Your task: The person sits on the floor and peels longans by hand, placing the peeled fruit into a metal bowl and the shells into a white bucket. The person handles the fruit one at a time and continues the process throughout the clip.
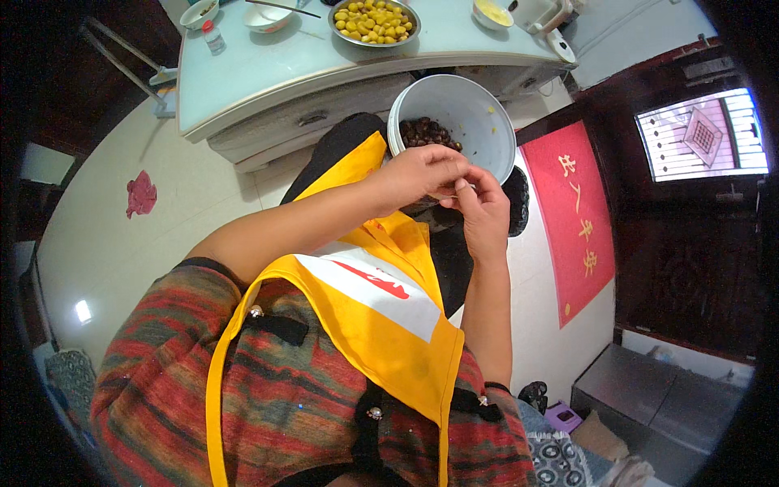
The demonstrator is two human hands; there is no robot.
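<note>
My left hand (420, 173) and my right hand (485, 204) meet above my lap, fingertips together at the near rim of a white plastic bucket (481, 122). Something small and pale shows between the fingers; the fingers mostly hide it, and which hand grips it is unclear. Dark brown pieces, apparently chestnut shells or chestnuts (426, 133), lie in the bottom of the bucket, with a few yellow bits on its inner wall. On the table beyond, a metal bowl (415, 30) holds many peeled yellow chestnuts (374, 21).
The glass-topped table (261, 73) also bears a white bowl with chopsticks (268, 18), a small red-capped bottle (213, 38) and a bowl with yellow contents (493, 15). A red mat (572, 225) lies at right, a crumpled red cloth (141, 195) at left on the floor.
</note>
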